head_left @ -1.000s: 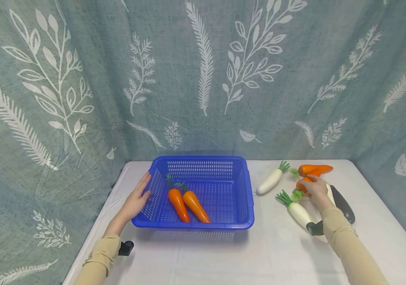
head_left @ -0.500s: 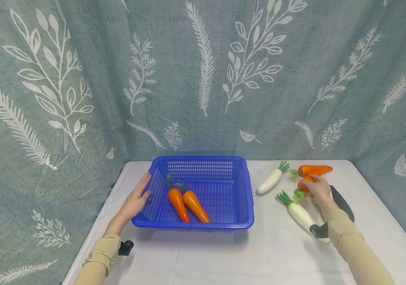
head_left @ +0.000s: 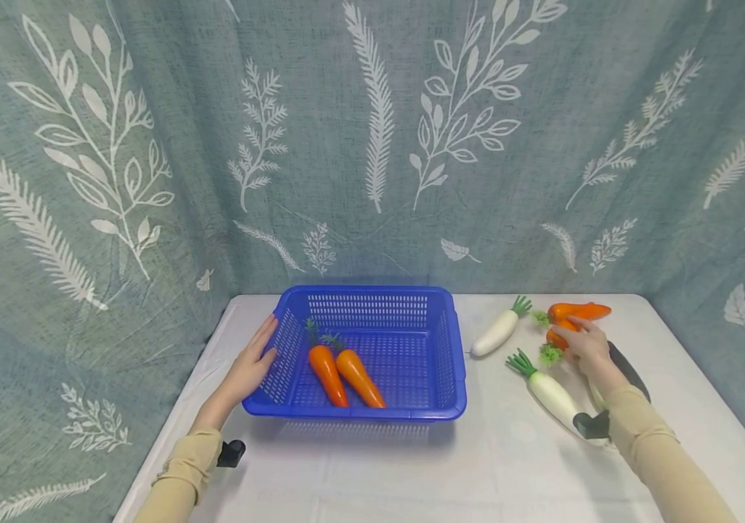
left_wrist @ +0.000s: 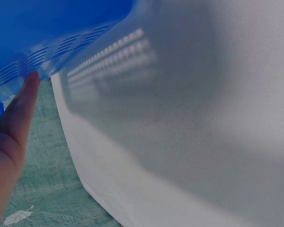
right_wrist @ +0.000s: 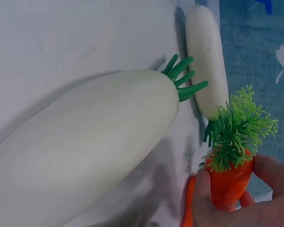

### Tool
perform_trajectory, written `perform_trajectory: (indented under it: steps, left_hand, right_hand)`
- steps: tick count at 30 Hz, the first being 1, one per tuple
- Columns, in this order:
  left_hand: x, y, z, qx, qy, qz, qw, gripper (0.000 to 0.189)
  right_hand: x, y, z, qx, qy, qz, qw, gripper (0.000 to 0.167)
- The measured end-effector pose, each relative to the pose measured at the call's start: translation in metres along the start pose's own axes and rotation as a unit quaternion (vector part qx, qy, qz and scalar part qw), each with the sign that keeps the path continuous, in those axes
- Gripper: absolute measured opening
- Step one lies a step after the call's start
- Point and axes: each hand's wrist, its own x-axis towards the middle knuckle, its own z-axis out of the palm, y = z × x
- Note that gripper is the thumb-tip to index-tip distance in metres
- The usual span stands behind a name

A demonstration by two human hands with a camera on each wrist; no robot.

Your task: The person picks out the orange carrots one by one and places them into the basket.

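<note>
My right hand (head_left: 591,350) pinches an orange carrot (head_left: 560,335) by its thick end, with thumb and fingers on opposite sides. In the right wrist view the carrot (right_wrist: 227,184) shows its frilly green top, and its lower part is hidden by the hand. My left hand (head_left: 250,369) lies with extended fingers against the left side of a blue perforated basket (head_left: 372,415). Its fingertip overlaps the slotted wall in the left wrist view. Two carrots, one on the left (head_left: 328,375) and one on the right (head_left: 360,378), lie inside the basket.
One white radish (head_left: 495,334) lies right of the basket, another (head_left: 552,396) nearer the front. Behind the right hand is another carrot (head_left: 581,311). A dark eggplant (head_left: 630,369) and a pale vegetable (head_left: 595,396) are partly covered by the right arm. A patterned curtain (head_left: 372,240) borders the table.
My right hand has shifted slightly right, and the carrot in its fingers has moved a little the same way. The left hand and the basket have stayed in place.
</note>
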Motion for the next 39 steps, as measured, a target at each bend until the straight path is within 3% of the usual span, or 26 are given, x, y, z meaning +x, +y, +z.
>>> perform_trajectory:
  steps: [9, 19, 29, 39]
  left_hand:
    - [0.000, -0.001, 0.000, -0.006, 0.001, 0.004, 1.0000, 0.054]
    - [0.000, -0.001, 0.000, -0.005, 0.000, 0.003, 1.0000, 0.054]
    - [0.000, -0.002, 0.000, 0.001, -0.001, 0.002, 1.0000, 0.054]
    - [0.001, -0.002, 0.000, -0.001, 0.001, 0.006, 1.0000, 0.054]
  right_hand:
    - [-0.010, -0.009, 0.004, 0.023, -0.030, -0.017, 0.9991, 0.065]
    - [-0.011, -0.013, 0.004, 0.031, -0.037, -0.034, 0.9982, 0.065]
    - [-0.016, -0.015, 0.004, 0.023, -0.084, -0.052, 0.9948, 0.067]
    - [-0.018, -0.018, 0.015, 0.007, -0.100, -0.079, 0.9919, 0.066]
